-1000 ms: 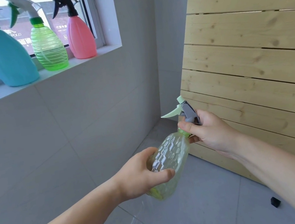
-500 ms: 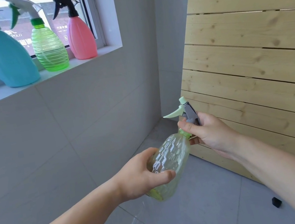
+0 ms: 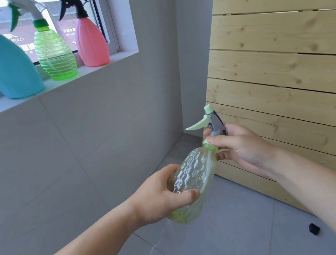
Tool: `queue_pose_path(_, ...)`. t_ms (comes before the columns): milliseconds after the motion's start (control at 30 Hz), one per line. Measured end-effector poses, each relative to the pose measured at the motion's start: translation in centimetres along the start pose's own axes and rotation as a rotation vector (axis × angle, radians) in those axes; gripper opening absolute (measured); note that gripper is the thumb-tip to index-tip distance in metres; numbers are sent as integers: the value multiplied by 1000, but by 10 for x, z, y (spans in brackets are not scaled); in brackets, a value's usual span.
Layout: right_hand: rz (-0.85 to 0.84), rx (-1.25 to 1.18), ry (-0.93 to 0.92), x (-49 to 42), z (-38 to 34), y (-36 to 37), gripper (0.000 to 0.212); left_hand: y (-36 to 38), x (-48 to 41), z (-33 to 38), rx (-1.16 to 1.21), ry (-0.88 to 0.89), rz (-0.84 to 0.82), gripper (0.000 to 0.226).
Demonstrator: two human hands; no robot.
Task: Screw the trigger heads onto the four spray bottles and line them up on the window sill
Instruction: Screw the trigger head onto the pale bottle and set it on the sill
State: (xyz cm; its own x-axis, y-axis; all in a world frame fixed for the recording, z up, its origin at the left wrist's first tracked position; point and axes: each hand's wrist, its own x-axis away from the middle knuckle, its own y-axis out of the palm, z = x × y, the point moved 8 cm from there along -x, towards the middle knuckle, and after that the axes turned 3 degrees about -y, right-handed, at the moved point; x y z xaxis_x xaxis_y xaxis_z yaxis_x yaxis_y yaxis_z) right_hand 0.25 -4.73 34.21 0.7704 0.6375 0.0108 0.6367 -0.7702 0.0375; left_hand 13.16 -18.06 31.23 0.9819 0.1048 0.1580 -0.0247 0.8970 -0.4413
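Observation:
A pale green clear spray bottle (image 3: pixel 193 174) is tilted in front of me, neck up and to the right. My left hand (image 3: pixel 161 196) wraps its lower body. My right hand (image 3: pixel 240 148) pinches the collar of its grey and mint trigger head (image 3: pixel 212 123), which sits on the neck. Three bottles with trigger heads stand upright in a row on the window sill (image 3: pixel 86 76) at the upper left: a blue bottle (image 3: pixel 8 67), a ribbed green bottle (image 3: pixel 55 52) and a pink bottle (image 3: pixel 90 44).
A slatted pine panel (image 3: pixel 285 61) leans against the wall on the right. A grey tiled wall runs below the sill. On the grey floor lie a small black piece (image 3: pixel 314 228) at the lower right and a clear plastic item (image 3: pixel 153 253) under my hands.
The bottle and both hands have shifted very slightly; my right hand's fingers have moved a little around the collar. The three sill bottles stand as before.

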Motion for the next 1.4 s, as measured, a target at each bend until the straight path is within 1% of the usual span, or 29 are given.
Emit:
queue_pose_path(67, -27, -43, -7, 0, -3, -2, 20, 0, 0, 0, 4, 1, 3, 22)
queue_pose_path(100, -32, -27, -16, -1, -3, -1, 21, 0, 1, 0, 5, -5, 3, 23)
queue_pose_path(167, -5, 54, -21, -1, -1, 0, 16, 1, 1, -1, -1, -10, 4, 26)
queue_pose_path(200, 25, 101, -20, -1, 1, -1, 18, 1, 1, -2, -6, -10, 5, 26)
queue_pose_path(267, 63, 142, -14, -1, 3, -2, 31, 1, 1, -2, -11, -3, 3, 22)
queue_pose_path(300, 61, 128, -7, -1, 3, -2, 27, 2, 1, -1, -6, 1, 2, 22)
queue_pose_path(367, 14, 29, 5, 1, -1, -1, 6, 1, 1, 2, 5, 9, 3, 23)
queue_pose_path(433, -16, -46, -5, 1, -5, -2, 10, 0, 1, 3, 11, 10, 9, 24)
queue_pose_path(467, -24, -45, -15, 1, -7, -2, 12, -1, 1, 3, 11, 10, 11, 25)
queue_pose_path(567, 23, 78, -37, 1, -6, -2, 6, 1, 2, 2, 11, -1, 7, 27)
queue_pose_path(633, 71, 104, -40, 1, -5, -2, 10, 2, 2, 2, 25, -10, 4, 31)
queue_pose_path(733, 61, -4, -23, 2, -6, -3, 5, 1, 3, 5, 44, -19, 5, 42)
queue_pose_path(867, -40, -232, 20, 4, -11, 2, 8, 2, 5, 9, 109, -32, 7, 43)
queue_pose_path(967, -106, -388, 61, 7, -13, 10, 34, 5, 6, 11, 191, -47, -18, 56)
queue_pose_path(1000, -122, -436, 61, 8, -15, 13, 35, 7, 7, 14, 218, -49, -39, 57)
queue_pose_path(1067, -144, -502, 50, 9, -19, 18, 22, 13, 9, 18, 279, -49, -89, 55)
queue_pose_path(1133, -151, -510, 32, 11, -25, 21, 19, 16, 11, 21, 314, -42, -119, 57)
queue_pose_path(1233, -164, -452, -1, 11, -30, 25, 25, 18, 11, 22, 304, -40, -131, 67)
queue_pose_path(1300, -136, -412, -26, 10, -31, 25, 27, 17, 9, 20, 265, -55, -92, 66)
queue_pose_path(1400, -60, -400, -74, 9, -30, 23, 24, 12, 5, 20, 174, -64, 9, 61)
